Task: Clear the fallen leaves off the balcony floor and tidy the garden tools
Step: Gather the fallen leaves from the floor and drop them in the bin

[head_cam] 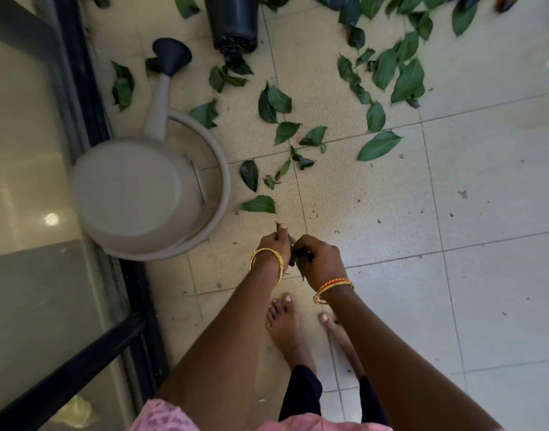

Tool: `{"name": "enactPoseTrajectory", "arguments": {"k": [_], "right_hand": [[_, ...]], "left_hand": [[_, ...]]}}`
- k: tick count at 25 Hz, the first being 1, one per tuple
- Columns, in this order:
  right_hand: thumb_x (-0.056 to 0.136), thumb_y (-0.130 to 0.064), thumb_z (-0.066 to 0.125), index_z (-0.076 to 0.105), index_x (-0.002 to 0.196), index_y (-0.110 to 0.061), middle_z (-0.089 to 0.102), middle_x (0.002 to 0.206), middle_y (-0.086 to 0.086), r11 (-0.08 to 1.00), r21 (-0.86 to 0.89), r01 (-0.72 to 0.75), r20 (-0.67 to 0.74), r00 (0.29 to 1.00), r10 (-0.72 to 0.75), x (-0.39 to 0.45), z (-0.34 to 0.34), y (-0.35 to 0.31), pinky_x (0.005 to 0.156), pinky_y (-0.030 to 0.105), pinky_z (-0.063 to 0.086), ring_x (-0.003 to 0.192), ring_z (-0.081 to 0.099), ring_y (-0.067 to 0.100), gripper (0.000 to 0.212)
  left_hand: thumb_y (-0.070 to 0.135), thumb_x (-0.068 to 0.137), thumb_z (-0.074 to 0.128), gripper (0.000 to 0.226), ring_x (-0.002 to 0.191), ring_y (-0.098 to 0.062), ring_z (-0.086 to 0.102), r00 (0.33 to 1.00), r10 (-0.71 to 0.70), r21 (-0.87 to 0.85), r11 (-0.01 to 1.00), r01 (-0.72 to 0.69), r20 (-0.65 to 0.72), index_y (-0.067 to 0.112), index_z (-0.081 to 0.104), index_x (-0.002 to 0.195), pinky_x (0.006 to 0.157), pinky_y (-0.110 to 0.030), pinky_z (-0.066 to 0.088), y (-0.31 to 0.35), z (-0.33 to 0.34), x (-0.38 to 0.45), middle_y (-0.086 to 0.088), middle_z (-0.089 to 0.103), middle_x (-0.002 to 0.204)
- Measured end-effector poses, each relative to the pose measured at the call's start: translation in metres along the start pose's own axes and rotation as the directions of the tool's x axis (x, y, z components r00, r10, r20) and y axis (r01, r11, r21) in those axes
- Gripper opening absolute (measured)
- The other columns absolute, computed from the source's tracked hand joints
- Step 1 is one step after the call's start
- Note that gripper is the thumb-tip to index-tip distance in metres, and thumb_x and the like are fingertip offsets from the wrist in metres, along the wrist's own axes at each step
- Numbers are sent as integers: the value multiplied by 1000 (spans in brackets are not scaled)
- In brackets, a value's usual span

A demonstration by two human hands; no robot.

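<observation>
Several green leaves [388, 70] lie scattered over the tiled balcony floor [484, 181], thickest at the top right. One leaf [258, 204] lies just ahead of my hands. My left hand [274, 244] pinches a leaf piece between thumb and fingers. Close beside it, my right hand [321, 259] grips a small bunch of gathered leaves [295, 259]. A grey watering can [136, 188] lies tipped on its side at the left, its dark rose spout [172, 56] pointing away from me.
A black plastic pot [232, 21] lies on its side at the top centre. A glass door with a black frame [89, 98] runs along the left. An orange object [508, 1] shows at the top right corner. My bare feet [285, 325] stand below my hands.
</observation>
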State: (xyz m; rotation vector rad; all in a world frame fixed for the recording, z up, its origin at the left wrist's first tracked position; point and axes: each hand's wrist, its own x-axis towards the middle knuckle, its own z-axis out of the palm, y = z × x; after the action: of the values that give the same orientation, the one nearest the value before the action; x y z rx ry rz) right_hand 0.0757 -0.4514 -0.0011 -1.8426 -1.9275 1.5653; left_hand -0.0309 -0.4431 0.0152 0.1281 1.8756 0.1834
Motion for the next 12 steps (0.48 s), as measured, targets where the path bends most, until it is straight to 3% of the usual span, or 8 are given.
{"name": "enactPoseTrajectory", "arguments": {"k": [1, 3, 5, 9, 12], "right_hand": [[81, 9, 58, 68, 89, -8, 68, 89, 13, 996, 83, -41, -3, 999, 41, 0, -3, -11, 70, 34, 57, 77, 67, 27, 22], [79, 12, 59, 70, 84, -4, 64, 93, 11, 975, 183, -130, 6, 991, 132, 1, -10, -39, 65, 16, 53, 77, 65, 23, 20], [78, 9, 62, 70, 80, -9, 65, 83, 6, 960, 199, -194, 50, 981, 188, 4, -14, -62, 57, 8, 49, 71, 65, 18, 19], [78, 4, 64, 66, 79, -15, 68, 75, 4, 973, 76, -219, 152, 967, 206, 17, -19, -90, 59, 11, 49, 71, 64, 13, 20], [79, 5, 63, 65, 88, -10, 68, 79, 7, 942, 108, -317, 399, 882, 251, 38, -24, -106, 60, 21, 55, 70, 63, 15, 18]], "left_hand": [[47, 100, 29, 48, 99, -37, 64, 999, -32, 7, 999, 32, -15, 10, 59, 108, 76, -40, 53, 2, -8, -2, -24, 63, 111], [46, 99, 31, 47, 71, -28, 61, 996, -84, -49, 995, 86, 29, 7, 57, 101, 53, -26, 44, 6, -23, -8, -20, 61, 94], [46, 97, 34, 45, 64, -22, 54, 987, -139, -141, 979, 149, 80, 7, 57, 95, 43, -20, 37, 8, -32, -15, -15, 58, 85], [28, 96, 45, 30, 71, -28, 62, 952, -217, -356, 891, 283, 216, 3, 60, 98, 58, -35, 59, 12, -50, -17, -17, 62, 83], [15, 101, 35, 25, 50, -22, 55, 931, -253, -436, 830, 349, 264, 3, 53, 89, 38, -21, 48, 16, -64, -10, -16, 56, 70]]}}
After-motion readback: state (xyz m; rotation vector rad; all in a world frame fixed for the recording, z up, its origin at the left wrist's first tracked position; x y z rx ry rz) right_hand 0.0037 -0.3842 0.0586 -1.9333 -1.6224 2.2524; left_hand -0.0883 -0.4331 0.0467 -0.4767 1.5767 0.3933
